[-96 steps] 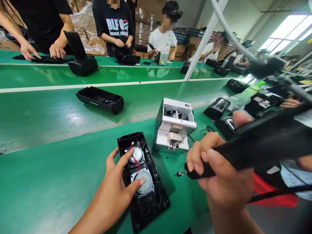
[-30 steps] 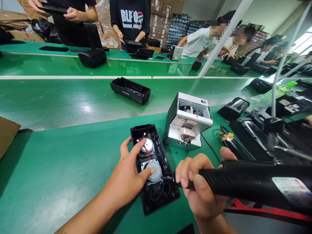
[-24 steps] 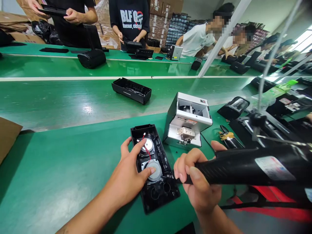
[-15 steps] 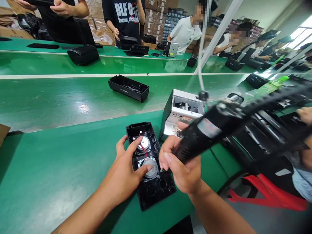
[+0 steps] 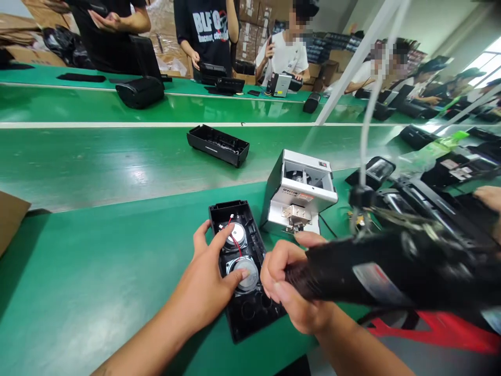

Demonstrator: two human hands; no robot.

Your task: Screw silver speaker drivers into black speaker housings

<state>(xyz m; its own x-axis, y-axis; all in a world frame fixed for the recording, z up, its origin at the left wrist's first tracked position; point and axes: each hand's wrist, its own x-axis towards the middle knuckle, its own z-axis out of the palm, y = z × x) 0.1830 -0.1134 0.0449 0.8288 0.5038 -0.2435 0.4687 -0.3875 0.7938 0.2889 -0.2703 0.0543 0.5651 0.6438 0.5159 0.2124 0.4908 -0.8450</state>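
A black plastic speaker housing (image 5: 256, 326) lies open side up on the green bench, with two round silver speakers (image 5: 250, 280) and a red wire in it. My left hand (image 5: 205, 284) grips its left side, thumb on the lower speaker and a finger on the upper one. In my right hand (image 5: 299, 284) is a black electric screwdriver (image 5: 336, 277), held nearly level over the housing's right edge and blurred at its rear end. Its tip is hidden behind my fingers. Just beyond the housing stands a silver screw feeder (image 5: 309, 194).
Another black housing (image 5: 219, 146) sits on the green conveyor. A cardboard box (image 5: 11, 219) is at the left edge. Black parts (image 5: 422, 203) crowd the right side, and a white cord (image 5: 373, 115) hangs above the screwdriver. Several co-workers are across the line.
The screwdriver's rear end has swung down to the right, from steeply slanted to nearly level. My left hand keeps its hold on the housing. The view has shifted slightly.
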